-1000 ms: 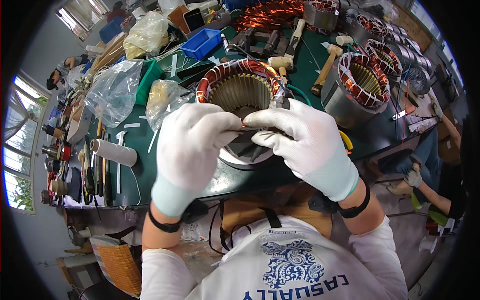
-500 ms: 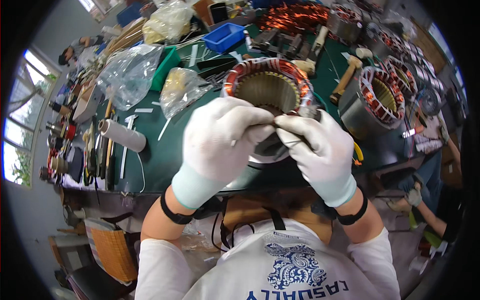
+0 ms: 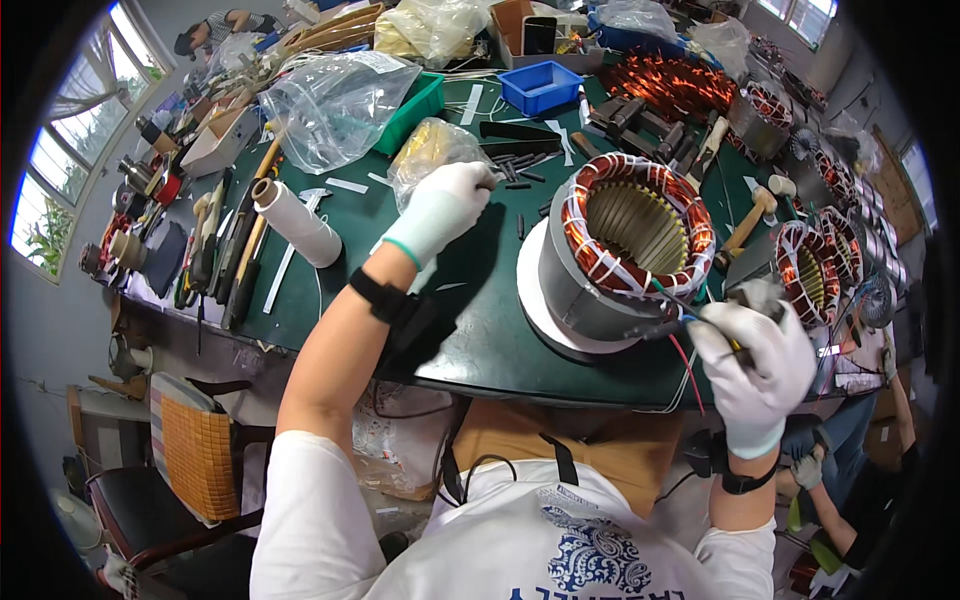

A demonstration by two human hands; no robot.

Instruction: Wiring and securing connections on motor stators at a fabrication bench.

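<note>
A motor stator (image 3: 580, 290), a grey cylinder with copper windings laced in white, stands on a white round base (image 3: 530, 275) at the front of the table. My left hand (image 3: 440, 212), in a white glove, is left of it, fingers closed beside several short black sleeves (image 3: 520, 165) and a plastic bag (image 3: 430, 150). What it pinches, if anything, is hidden. My gloved right hand (image 3: 755, 365) is curled at the stator's right, by dark lead wires (image 3: 660, 328) and a red wire (image 3: 687, 362). A greyish object shows at its fingers, too blurred to name.
A white thread spool (image 3: 300, 225) and long-handled tools (image 3: 240, 255) lie on the left. Behind are a green bin (image 3: 412, 115), a blue tray (image 3: 540, 88) and copper wire (image 3: 665, 85). On the right are a mallet (image 3: 750, 215) and other stators (image 3: 805, 265). A co-worker's gloved hand (image 3: 806, 470) shows lower right.
My hands have parted: the left moved left toward the black sleeves, the right moved right and down. My view has shifted, showing the stator more fully.
</note>
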